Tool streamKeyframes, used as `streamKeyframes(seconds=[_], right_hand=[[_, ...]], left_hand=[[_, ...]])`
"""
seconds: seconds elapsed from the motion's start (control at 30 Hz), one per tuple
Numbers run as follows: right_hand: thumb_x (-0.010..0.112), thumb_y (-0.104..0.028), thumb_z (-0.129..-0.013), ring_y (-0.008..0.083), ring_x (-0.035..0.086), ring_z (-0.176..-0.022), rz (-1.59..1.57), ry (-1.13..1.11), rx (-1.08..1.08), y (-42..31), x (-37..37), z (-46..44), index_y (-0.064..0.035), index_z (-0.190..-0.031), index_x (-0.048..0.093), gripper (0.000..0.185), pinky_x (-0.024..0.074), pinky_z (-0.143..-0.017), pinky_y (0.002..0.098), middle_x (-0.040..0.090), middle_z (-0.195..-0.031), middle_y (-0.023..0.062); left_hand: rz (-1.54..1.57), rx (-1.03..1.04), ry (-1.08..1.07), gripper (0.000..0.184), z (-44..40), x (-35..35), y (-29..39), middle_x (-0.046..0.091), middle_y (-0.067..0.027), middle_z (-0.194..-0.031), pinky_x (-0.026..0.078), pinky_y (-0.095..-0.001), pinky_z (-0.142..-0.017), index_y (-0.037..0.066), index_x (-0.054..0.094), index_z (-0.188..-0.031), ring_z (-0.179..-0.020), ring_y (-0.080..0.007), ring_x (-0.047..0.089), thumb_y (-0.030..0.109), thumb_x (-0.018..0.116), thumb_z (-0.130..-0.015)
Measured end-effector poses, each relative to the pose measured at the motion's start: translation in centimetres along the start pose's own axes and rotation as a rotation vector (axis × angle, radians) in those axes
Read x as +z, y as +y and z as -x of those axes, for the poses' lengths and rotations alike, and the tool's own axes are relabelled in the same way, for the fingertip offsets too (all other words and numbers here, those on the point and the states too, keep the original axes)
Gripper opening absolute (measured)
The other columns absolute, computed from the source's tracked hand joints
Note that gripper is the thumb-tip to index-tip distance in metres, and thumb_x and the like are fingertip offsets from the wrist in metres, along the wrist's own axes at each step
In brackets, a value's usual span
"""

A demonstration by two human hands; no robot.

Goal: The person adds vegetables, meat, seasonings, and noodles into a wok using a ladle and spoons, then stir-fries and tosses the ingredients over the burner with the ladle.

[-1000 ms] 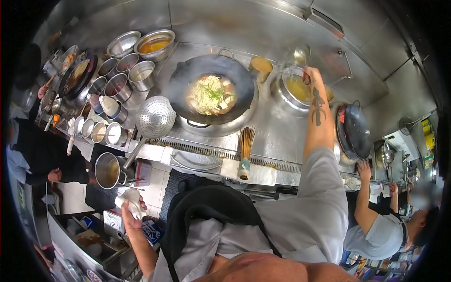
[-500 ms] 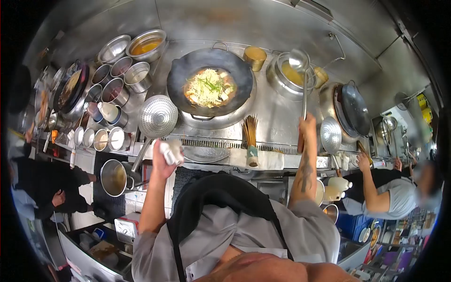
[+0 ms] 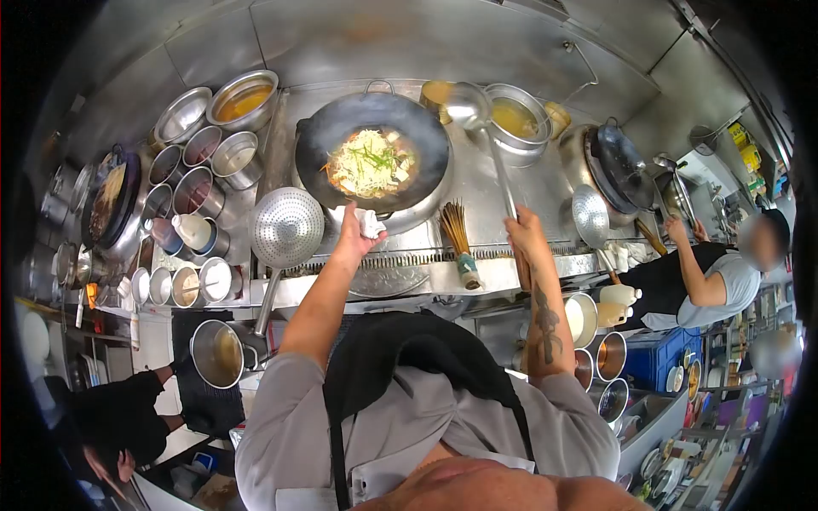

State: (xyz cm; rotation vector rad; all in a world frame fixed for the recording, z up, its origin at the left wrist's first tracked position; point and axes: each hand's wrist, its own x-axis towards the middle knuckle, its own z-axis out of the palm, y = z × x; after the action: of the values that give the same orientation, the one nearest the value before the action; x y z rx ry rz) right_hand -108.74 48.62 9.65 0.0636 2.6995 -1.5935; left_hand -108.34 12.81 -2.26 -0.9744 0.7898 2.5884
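Left hand: from my head view I see the left hand [image 3: 351,242] held out ahead of the body, thumb raised, fingers curled in a grip.
Left forearm: the left forearm [image 3: 321,300] is bare, slanting forward and inward from the elbow.
Right hand: the right hand [image 3: 527,232] is closed in a fist, at about the same reach as the left, the two well apart.
Right forearm: I have the right forearm [image 3: 546,300] pointing forward, leaning slightly inward.
Tattoo: the dark tattoo [image 3: 545,328] faces my camera, nearer the elbow than the wrist.
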Motion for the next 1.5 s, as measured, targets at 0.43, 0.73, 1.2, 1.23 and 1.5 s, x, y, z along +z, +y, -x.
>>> streamKeyframes(seconds=[0.43, 0.73, 1.2, 1.23, 1.5], right_hand=[[0.054, -0.011, -0.080, 0.0298, 0.061, -0.058, 0.414, -0.290, -0.387, -0.2, 19.4, -8.4, 0.0033, -0.091, 0.054, 0.018, 0.0456, -0.051, 0.0404, 0.059, -0.066, 0.0184], [0.046, -0.010, -0.084, 0.0389, 0.061, -0.068, 1.033, -0.402, -0.704, -4.9, 8.4, -0.6, 0.0000, -0.112, 0.047, 0.029, 0.0497, -0.062, 0.0464, 0.061, -0.081, 0.0206], [0.054, -0.010, -0.081, 0.0402, 0.058, -0.086, 0.656, -0.893, -0.486, -11.1, -1.2, 2.9, 0.0029, -0.123, 0.044, 0.045, 0.0456, -0.077, 0.0426, 0.060, -0.096, 0.0254], [0.053, -0.009, -0.081, 0.0401, 0.058, -0.084, 0.662, -0.853, -0.517, -10.4, -0.5, 2.1, 0.0040, -0.122, 0.044, 0.044, 0.0458, -0.076, 0.0428, 0.060, -0.094, 0.0256], [0.051, -0.009, -0.080, 0.0375, 0.062, -0.075, 0.971, -0.329, -0.687, -6.4, 3.9, 1.9, 0.0124, -0.118, 0.044, 0.044, 0.0509, -0.066, 0.0425, 0.061, -0.084, 0.0229]], left_hand=[[0.007, -0.018, 0.010, 0.020, -1.9, -0.5, 1.0, 0.054, -0.0047, -0.084, 0.049, -0.0384, -0.055, 0.016, 0.051, -0.095, -0.077, -0.0236, 0.053, 0.020, 0.062, -0.079], [-0.029, 0.019, -0.004, 0.010, -4.0, -1.7, 0.0, 0.055, -0.0045, -0.082, 0.046, -0.0339, -0.050, 0.015, 0.050, -0.096, -0.070, -0.0210, 0.053, 0.019, 0.053, -0.086], [0.080, -0.001, 0.056, 0.009, 8.6, 4.2, -2.8, 0.051, -0.0070, -0.078, 0.044, -0.0318, -0.047, 0.010, 0.045, -0.093, -0.065, -0.0226, 0.051, 0.018, 0.047, -0.089], [0.077, 0.006, 0.046, 0.009, 7.7, 3.9, -2.6, 0.050, -0.0070, -0.078, 0.044, -0.0319, -0.047, 0.009, 0.045, -0.092, -0.065, -0.0228, 0.051, 0.018, 0.047, -0.089], [-0.152, 0.096, -0.043, 0.010, 5.6, -6.4, -11.3, 0.053, -0.0052, -0.076, 0.046, -0.0296, -0.048, 0.011, 0.051, -0.087, -0.066, -0.0193, 0.053, 0.021, 0.053, -0.086]])
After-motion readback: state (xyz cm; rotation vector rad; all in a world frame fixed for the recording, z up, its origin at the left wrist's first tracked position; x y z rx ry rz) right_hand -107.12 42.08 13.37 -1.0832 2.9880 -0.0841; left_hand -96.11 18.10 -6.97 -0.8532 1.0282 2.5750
